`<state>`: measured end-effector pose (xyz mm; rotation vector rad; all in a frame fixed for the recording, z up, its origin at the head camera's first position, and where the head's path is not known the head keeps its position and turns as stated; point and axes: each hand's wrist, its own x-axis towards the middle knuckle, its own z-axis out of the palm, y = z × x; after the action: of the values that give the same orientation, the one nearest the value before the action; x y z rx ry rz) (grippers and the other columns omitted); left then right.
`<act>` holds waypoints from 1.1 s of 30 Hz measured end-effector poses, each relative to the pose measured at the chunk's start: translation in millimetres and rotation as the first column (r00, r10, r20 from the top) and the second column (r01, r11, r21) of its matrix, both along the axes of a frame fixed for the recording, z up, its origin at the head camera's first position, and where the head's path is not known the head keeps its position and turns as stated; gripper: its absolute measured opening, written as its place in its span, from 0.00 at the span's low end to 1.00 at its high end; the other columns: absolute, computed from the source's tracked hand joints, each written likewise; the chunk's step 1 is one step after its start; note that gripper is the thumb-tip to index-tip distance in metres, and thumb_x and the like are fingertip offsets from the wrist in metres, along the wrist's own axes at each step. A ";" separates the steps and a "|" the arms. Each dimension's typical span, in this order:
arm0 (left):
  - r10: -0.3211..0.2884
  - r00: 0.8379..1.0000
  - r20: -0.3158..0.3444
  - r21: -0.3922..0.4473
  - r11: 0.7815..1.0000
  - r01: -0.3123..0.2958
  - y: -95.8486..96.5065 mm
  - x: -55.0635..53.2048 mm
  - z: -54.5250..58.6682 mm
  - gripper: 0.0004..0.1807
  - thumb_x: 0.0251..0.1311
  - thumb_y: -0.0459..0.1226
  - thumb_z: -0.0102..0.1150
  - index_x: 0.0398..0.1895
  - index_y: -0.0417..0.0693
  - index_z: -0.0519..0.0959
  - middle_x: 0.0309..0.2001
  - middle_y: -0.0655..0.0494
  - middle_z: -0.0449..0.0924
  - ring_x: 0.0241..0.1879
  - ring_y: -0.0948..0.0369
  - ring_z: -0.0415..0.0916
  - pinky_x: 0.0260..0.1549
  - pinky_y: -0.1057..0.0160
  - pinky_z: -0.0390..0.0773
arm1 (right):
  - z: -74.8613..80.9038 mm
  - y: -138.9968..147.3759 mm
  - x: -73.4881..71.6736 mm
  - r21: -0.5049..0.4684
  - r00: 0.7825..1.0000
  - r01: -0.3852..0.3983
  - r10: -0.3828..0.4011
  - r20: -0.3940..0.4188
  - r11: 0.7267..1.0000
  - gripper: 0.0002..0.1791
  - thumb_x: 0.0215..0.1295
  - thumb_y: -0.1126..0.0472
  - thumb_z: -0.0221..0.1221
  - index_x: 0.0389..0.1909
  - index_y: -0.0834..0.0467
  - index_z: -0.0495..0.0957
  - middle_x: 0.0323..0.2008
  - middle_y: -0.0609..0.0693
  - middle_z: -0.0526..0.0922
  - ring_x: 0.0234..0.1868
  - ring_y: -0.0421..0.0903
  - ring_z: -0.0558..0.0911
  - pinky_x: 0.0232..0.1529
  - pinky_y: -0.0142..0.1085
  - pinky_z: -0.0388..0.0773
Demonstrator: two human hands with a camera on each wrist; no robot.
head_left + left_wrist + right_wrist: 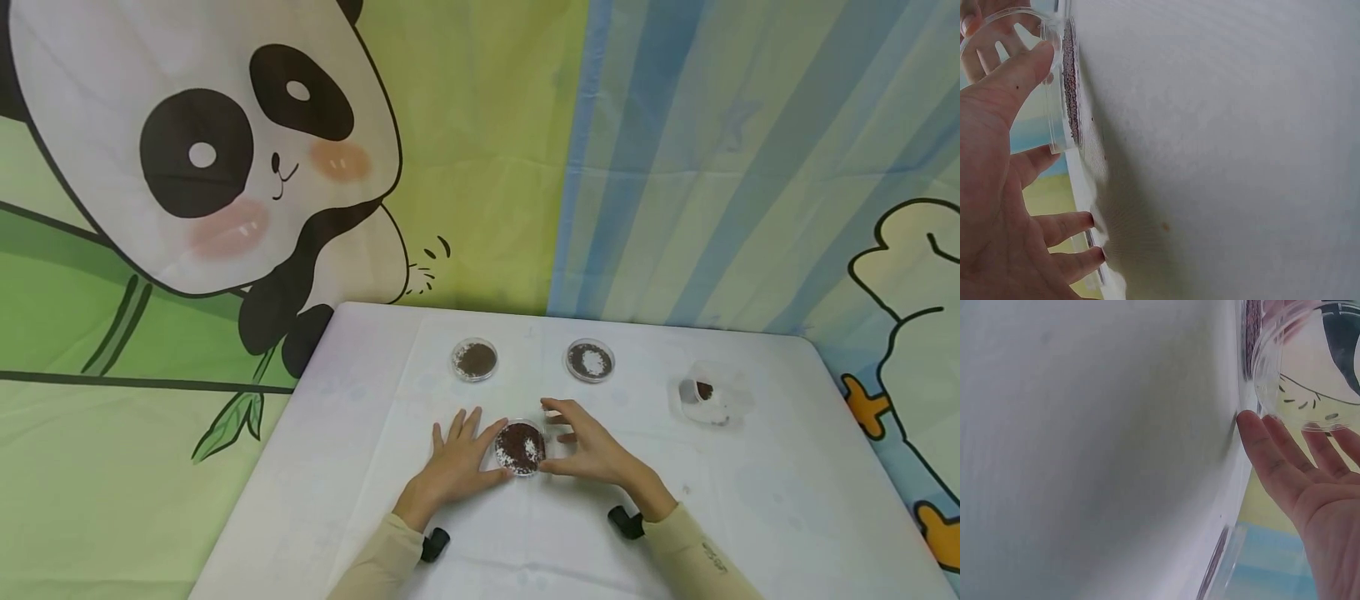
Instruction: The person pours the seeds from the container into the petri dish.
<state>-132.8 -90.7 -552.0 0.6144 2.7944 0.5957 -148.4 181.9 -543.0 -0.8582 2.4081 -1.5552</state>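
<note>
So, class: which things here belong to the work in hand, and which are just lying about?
In use:
near dish of brown and white grains
left hand, touching its rim
right hand, fingers at its rim

Lying about:
far left dish
far right dish
clear container
white table
</note>
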 end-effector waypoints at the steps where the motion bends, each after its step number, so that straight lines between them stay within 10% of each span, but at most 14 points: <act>1: 0.000 1.000 0.001 0.003 1.000 0.000 0.0 -0.1 -0.4 0.44 0.59 0.67 0.57 0.78 0.68 0.59 0.77 0.39 0.48 0.75 0.37 0.40 0.61 0.23 0.39 | -1.1 -1.6 -0.4 -0.010 1.000 -0.004 0.004 0.003 1.000 0.55 0.48 0.62 0.79 0.75 0.62 0.57 0.67 0.67 0.64 0.62 0.67 0.72 0.51 0.60 0.77; 16: -0.003 1.000 0.004 0.000 1.000 0.003 -0.3 0.5 -0.8 0.46 0.59 0.68 0.56 0.78 0.66 0.59 0.78 0.39 0.47 0.76 0.37 0.39 0.62 0.23 0.38 | -1.3 -19.8 -0.8 0.160 0.991 -0.010 0.031 -0.132 0.987 0.55 0.50 0.45 0.77 0.74 0.60 0.60 0.66 0.59 0.68 0.64 0.59 0.71 0.60 0.56 0.71; 33: -0.021 1.000 -0.011 -0.024 0.999 0.021 -1.4 2.6 0.9 0.53 0.56 0.70 0.58 0.80 0.57 0.54 0.78 0.39 0.47 0.76 0.37 0.39 0.62 0.23 0.40 | 5.2 -36.3 3.2 0.403 0.978 0.040 0.047 -0.203 0.914 0.58 0.47 0.43 0.77 0.75 0.59 0.59 0.68 0.56 0.67 0.67 0.53 0.67 0.64 0.49 0.68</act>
<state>-130.3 -92.1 -551.0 0.6439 2.7980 0.5554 -145.2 145.6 -537.8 -0.9710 2.7286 -0.9383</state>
